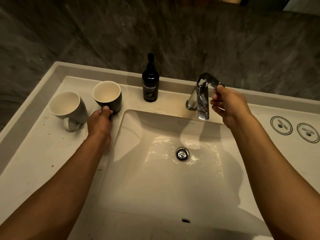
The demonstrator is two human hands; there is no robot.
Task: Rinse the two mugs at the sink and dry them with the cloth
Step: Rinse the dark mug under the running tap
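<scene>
- I see the dark mug (108, 97) standing upright on the table left of the sink (138, 179), cream inside, its handle gripped by my left hand (100, 121).
- The grey mug (68, 108) stands just to its left, upright, cream inside, handle toward me.
- The sink basin is wet around the drain.

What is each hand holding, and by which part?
The left hand grips the dark mug by its handle; the right hand pinches the tap lever at its tip.
</scene>
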